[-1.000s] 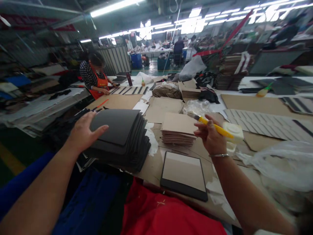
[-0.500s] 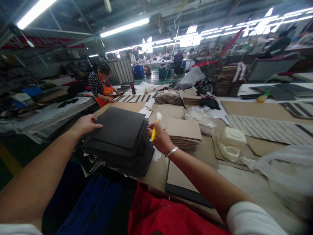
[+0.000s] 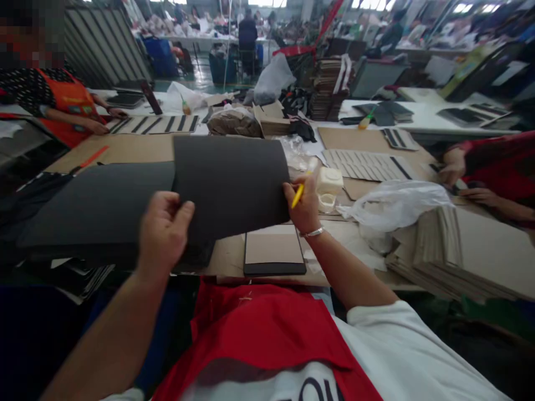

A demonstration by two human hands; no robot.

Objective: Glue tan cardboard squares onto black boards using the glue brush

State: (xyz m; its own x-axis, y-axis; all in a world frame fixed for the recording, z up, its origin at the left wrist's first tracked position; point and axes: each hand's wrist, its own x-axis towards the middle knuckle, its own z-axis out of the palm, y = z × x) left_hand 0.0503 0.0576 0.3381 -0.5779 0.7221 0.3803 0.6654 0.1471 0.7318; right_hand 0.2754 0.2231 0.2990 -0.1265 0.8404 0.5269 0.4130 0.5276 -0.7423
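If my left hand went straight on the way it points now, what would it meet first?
Most likely the raised dark sheet, right in front of your left hand; depth is unclear, so they may already be touching.

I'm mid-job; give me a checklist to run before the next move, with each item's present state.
1. Right hand on the raised dark sheet: ok, fingers at its right edge.
2. Left hand gripping that sheet: cannot tell; it is at the left edge, blurred.
3. Yellow brush secured: ok, held in the right hand too.
4. Brush tip free of the sheet: cannot tell, blurred.
5. Raised dark sheet lying flat: not ok, held up and slightly curved.
6. Right-side co-worker's hand away from the sheet: ok, well apart.
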